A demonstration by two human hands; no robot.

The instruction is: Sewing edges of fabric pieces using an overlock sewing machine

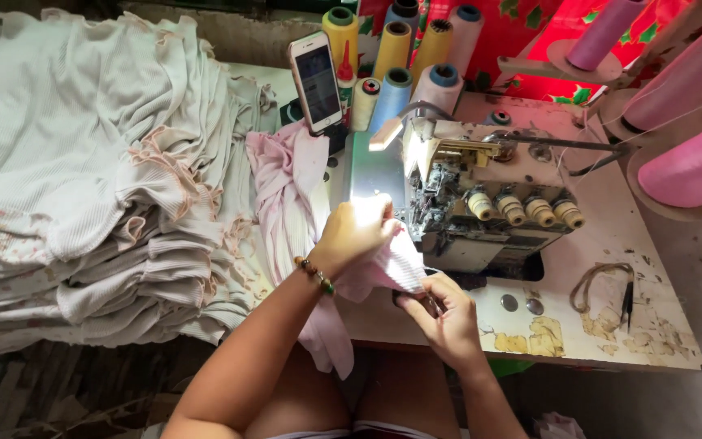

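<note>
At the grey overlock sewing machine (pixel 481 203), your left hand (pixel 355 236) and right hand (pixel 440 313) both pinch the pale pink ribbed fabric piece (pixel 387 268); fingers that close risk the needle.

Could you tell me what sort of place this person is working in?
Most likely a small garment sewing workshop. An overlock sewing machine sits on a worn table, thread cones stand behind it, and a tall pile of pale stitched garments lies beside it. Both the left hand and right hand hold pink fabric at the machine.
</note>
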